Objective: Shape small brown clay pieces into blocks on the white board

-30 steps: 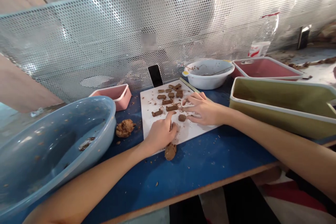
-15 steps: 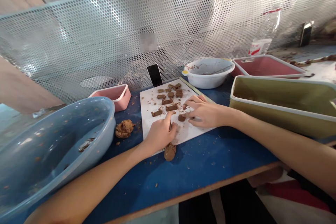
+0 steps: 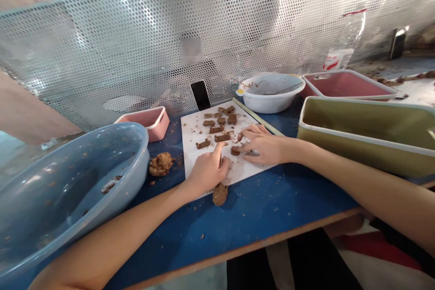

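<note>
On a white board (image 3: 190, 163) lie several small brown clay pieces (image 3: 222, 137), some shaped like little bones or blocks. My right hand (image 3: 263, 145) rests over the board's right side, fingers spread, with a fingertip touching a small rounded clay piece (image 3: 235, 150). My left hand (image 3: 207, 172) is at the board's front, its index finger stretched forward and the other fingers curled under. From beneath it a rounded brown clay-like lump (image 3: 220, 195) sticks out over the board's front edge. Whether the curled fingers grip that lump is hidden.
A blue basin (image 3: 136, 145) and a rough clay lump (image 3: 161, 164) stand left. Behind are a small pink bin (image 3: 158, 129), a phone (image 3: 200, 95) and a perforated metal screen (image 3: 136, 54). On the right are a white basin (image 3: 272, 102), a green bin (image 3: 356, 133), a pink bin (image 3: 356, 84) and a bottle (image 3: 343, 45).
Both hands stay almost where they were. The small clay piece under my right fingertip looks slightly tilted compared with before. The whole view has shifted a little.
</note>
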Demonstrator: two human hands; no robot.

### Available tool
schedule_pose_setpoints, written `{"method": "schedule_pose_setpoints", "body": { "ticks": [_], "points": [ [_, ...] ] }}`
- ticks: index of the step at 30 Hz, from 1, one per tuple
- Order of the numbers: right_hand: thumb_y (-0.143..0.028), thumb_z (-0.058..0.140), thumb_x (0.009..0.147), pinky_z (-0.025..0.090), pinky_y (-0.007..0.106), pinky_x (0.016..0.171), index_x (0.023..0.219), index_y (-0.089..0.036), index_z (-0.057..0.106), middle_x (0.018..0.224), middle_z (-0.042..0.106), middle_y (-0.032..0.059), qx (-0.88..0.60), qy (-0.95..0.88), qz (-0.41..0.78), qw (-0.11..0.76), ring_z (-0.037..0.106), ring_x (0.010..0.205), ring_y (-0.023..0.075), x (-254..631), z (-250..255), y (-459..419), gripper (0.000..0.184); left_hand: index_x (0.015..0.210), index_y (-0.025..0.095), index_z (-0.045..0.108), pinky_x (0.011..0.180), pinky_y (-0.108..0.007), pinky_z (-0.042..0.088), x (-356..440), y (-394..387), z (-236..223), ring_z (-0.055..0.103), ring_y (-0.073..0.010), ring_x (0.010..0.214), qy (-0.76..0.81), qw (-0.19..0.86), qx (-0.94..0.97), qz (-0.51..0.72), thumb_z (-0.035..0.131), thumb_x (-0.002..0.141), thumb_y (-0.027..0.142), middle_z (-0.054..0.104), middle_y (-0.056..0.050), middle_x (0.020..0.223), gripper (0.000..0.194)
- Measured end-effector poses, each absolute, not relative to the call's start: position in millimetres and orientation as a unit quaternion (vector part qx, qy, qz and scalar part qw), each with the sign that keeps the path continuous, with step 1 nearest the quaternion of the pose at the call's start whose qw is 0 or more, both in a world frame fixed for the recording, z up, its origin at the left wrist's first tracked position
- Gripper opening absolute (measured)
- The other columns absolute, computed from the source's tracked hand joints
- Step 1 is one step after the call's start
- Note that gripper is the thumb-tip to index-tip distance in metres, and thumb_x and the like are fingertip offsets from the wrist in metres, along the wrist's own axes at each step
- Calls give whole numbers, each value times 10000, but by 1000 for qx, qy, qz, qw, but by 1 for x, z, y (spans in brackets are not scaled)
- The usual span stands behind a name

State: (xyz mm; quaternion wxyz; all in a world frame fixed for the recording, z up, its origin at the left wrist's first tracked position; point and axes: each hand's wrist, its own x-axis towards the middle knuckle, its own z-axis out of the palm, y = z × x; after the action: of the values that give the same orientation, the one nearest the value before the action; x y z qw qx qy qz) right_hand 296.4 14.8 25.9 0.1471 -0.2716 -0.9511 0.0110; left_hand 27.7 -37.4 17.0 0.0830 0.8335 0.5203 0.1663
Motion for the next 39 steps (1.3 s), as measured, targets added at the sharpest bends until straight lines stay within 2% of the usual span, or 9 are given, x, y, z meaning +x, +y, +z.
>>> {"method": "schedule_pose_setpoints", "body": {
  "ticks": [3, 6, 7, 10, 13, 17, 23, 31, 39],
  "points": [
    [-433, 573, 1118, 425, 578, 1037, 1270, -368, 858, 1275, 677, 140, -272, -952, 0, 138, 527, 1234, 370, 298, 31, 15, 329, 1542, 159, 537, 608, -290, 367, 27, -38, 17, 576, -192, 579, 519, 81, 835, 165, 475, 1073, 291, 588, 45, 647, 491],
    [-409, 567, 1122, 402, 602, 1077, 1097, -302, 891, 1266, 682, 144, -267, -952, -34, 145, 529, 1250, 372, 299, 37, 14, 342, 1539, 162, 532, 613, -288, 368, 26, -37, 15, 583, -192, 584, 512, 81, 838, 167, 481, 1074, 285, 593, 46, 654, 483],
    [-397, 560, 1124, 398, 610, 1091, 1104, -284, 885, 1285, 681, 149, -264, -951, -46, 153, 527, 1267, 374, 299, 39, 13, 345, 1538, 162, 531, 619, -289, 372, 26, -36, 14, 593, -195, 594, 511, 78, 839, 169, 485, 1073, 282, 601, 43, 660, 483],
    [-378, 547, 1128, 414, 607, 1100, 1286, -257, 834, 1354, 667, 168, -262, -946, -70, 179, 516, 1313, 379, 297, 39, 12, 350, 1534, 158, 530, 634, -295, 386, 26, -35, 13, 617, -206, 621, 510, 69, 840, 173, 498, 1067, 277, 625, 30, 681, 483],
    [-396, 558, 1126, 437, 583, 1069, 1375, -280, 796, 1405, 658, 161, -255, -949, -69, 172, 511, 1311, 376, 295, 36, 12, 363, 1534, 165, 535, 629, -297, 377, 27, -36, 14, 612, -207, 614, 511, 73, 840, 168, 496, 1061, 268, 619, 32, 676, 486],
    [-398, 576, 1121, 437, 581, 1050, 1347, -323, 815, 1453, 655, 140, -250, -956, -46, 149, 512, 1305, 386, 294, 35, 10, 337, 1536, 174, 538, 624, -292, 375, 28, -38, 17, 598, -202, 595, 517, 78, 836, 167, 486, 1070, 276, 594, 43, 652, 480],
    [-390, 588, 1117, 425, 610, 1103, 1167, -326, 877, 1440, 671, 119, -252, -952, -43, 168, 514, 1331, 380, 295, 41, 9, 300, 1531, 174, 543, 632, -292, 386, 27, -37, 15, 615, -204, 614, 515, 78, 837, 169, 500, 1068, 273, 609, 39, 667, 475],
    [-401, 572, 1127, 433, 620, 1138, 1154, -274, 859, 1379, 659, 148, -262, -947, -48, 178, 535, 1324, 370, 295, 38, 10, 315, 1528, 173, 549, 630, -290, 387, 28, -37, 15, 621, -207, 617, 515, 78, 836, 169, 496, 1058, 267, 611, 36, 668, 482],
    [-416, 578, 1114, 447, 589, 1104, 1185, -255, 839, 1336, 647, 159, -268, -946, -40, 179, 548, 1261, 362, 296, 35, 11, 315, 1527, 181, 551, 615, -287, 361, 28, -38, 17, 584, -204, 589, 520, 81, 834, 168, 497, 1051, 261, 579, 45, 644, 485]
  ]
}}
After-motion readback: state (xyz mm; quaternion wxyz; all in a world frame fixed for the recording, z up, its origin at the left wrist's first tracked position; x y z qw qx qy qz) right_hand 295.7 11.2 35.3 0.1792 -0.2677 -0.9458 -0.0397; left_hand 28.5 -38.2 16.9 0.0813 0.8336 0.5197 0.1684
